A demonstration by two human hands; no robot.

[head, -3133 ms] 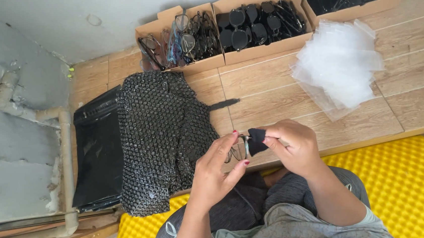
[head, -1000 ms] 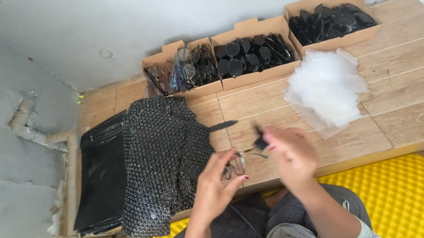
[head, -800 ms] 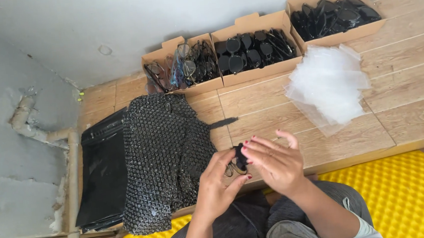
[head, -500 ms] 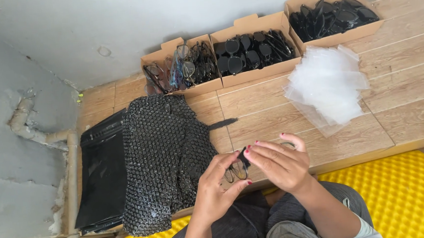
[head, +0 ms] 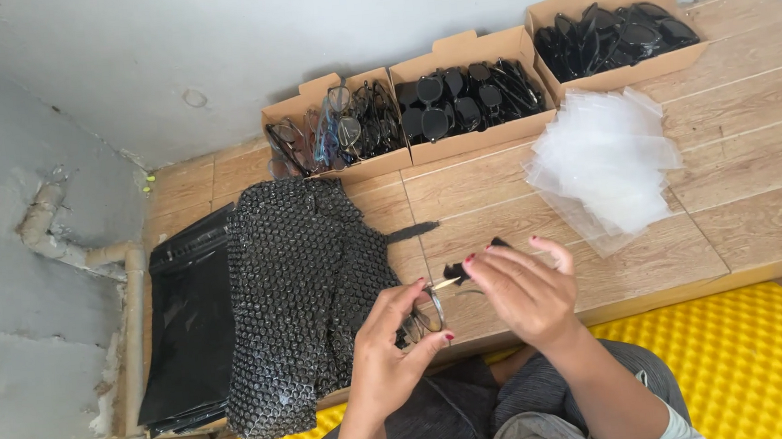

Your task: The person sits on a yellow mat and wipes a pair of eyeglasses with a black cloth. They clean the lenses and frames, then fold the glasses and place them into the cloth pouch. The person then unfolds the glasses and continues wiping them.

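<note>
My left hand [head: 391, 357] grips a pair of thin-framed glasses [head: 424, 319] by the lens, just over the front edge of the wooden floor [head: 757, 212]. My right hand [head: 520, 288] pinches a small black piece [head: 457, 271] at the tip of one temple arm of the glasses. Both hands hover above my lap, beside a sheet of dark bubble wrap [head: 300, 290].
Three cardboard boxes of glasses stand along the wall: left [head: 334, 127], middle [head: 470, 99], right [head: 612, 30]. A pile of clear plastic bags [head: 607, 163] lies right of my hands. Black bags [head: 187, 325] lie left of the bubble wrap. A yellow foam mat [head: 740, 360] is under me.
My hands came together over the glasses, then the right hand drew back a little with the black piece at the temple tip. The view shifted slightly.
</note>
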